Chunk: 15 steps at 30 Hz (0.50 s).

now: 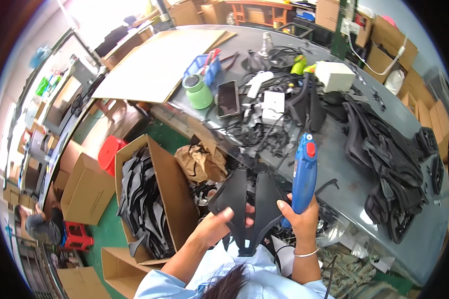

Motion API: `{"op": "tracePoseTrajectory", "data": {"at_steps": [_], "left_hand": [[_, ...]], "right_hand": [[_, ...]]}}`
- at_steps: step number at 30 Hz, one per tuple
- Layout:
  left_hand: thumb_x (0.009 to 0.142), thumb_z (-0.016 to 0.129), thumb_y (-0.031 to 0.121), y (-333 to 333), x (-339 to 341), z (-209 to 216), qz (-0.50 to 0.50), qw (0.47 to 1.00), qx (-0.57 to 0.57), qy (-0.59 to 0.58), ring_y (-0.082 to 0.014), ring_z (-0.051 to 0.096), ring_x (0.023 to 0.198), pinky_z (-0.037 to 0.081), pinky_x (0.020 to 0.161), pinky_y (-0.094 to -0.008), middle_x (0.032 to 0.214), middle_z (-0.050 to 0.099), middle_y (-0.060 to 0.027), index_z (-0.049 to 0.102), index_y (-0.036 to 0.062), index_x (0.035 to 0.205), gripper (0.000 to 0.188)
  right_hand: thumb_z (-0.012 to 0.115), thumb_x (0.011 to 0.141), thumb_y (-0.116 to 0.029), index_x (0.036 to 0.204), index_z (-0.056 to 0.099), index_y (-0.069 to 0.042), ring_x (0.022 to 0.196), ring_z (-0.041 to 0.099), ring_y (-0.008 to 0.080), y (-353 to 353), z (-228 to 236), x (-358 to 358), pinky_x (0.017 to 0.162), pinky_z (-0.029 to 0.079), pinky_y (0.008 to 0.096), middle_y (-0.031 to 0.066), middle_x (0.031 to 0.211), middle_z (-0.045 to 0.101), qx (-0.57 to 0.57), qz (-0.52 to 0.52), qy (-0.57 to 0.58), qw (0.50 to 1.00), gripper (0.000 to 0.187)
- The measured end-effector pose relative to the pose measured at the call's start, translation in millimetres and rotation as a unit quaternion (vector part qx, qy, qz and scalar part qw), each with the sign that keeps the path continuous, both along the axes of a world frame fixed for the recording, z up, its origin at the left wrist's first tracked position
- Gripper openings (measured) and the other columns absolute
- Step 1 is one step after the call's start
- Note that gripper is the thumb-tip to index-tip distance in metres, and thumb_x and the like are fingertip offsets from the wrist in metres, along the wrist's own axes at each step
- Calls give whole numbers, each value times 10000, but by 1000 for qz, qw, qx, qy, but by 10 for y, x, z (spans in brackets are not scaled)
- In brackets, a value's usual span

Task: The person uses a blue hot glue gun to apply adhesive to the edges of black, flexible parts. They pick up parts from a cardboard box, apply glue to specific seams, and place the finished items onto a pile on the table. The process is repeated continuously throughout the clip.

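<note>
Fingers (250, 209) first: on the left hand (212, 226) the thumb lies over the near face of the black part (239, 194), and fingertips show through the part's middle slot from behind, so that's a hold from 2 sides. Across to the right hand (303, 214), and those fingers are wrapped round the blue tool (304, 174), standing upright with its red button (311, 149) near the top. The right thumb sits close by the black part's right edge; whether it presses there, I cannot tell. The black part itself is between the 2 hands, in front of the light blue shirt (254, 274).

Moving out, and just left of the black part, here's crumpled brown paper (202, 162), then a tall cardboard box (169, 189) loaded with dark pieces (142, 199). Farther left of the part, 2 red stools, and a person in gray (42, 226) next to the lower of them.

Beyond the black part spreads the gray table (351, 194), carrying a green jar (198, 93), a dark-screened phone (228, 98), a blue basket (212, 74) and a white box (336, 76). Well to the part's right, a long black heap (384, 159) covers the tabletop.
</note>
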<state>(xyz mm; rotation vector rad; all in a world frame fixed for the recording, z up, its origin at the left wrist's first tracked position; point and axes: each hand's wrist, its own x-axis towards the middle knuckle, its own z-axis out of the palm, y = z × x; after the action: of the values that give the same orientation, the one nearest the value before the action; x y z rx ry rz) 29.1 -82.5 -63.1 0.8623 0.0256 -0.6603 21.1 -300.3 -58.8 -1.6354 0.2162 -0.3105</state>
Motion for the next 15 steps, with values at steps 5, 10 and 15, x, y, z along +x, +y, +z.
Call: {"op": "tracePoseTrajectory", "data": {"at_steps": [5, 10, 15], "left_hand": [[923, 332, 625, 209, -2, -11, 106, 987, -111, -40, -219, 589, 897, 472, 840, -358, 1107, 578, -129, 472, -13, 1242, 727], [737, 334, 836, 107, -65, 18, 295, 926, 12, -235, -183, 538, 1033, 413, 930, -353, 1163, 557, -91, 460, -11, 1269, 1008], [703, 374, 847, 99, -101, -7, 419, 863, 45, -279, -188, 497, 1141, 395, 987, -362, 1270, 501, -82, 360, 24, 1369, 1059]], "right_hand": [[832, 680, -243, 923, 530, -24, 636, 636, 197, 287, 111, -71, 623, 501, 321, 76, 723, 637, -101, 28, 19, 994, 445], [843, 626, -263, 837, 505, 0, 548, 628, 253, 621, 55, -319, 524, 482, 345, 115, 627, 608, -237, 151, -37, 959, 477], [834, 619, -284, 762, 472, -10, 536, 615, 330, 857, 93, -474, 513, 486, 375, 156, 598, 583, -268, 243, -72, 929, 475]]}}
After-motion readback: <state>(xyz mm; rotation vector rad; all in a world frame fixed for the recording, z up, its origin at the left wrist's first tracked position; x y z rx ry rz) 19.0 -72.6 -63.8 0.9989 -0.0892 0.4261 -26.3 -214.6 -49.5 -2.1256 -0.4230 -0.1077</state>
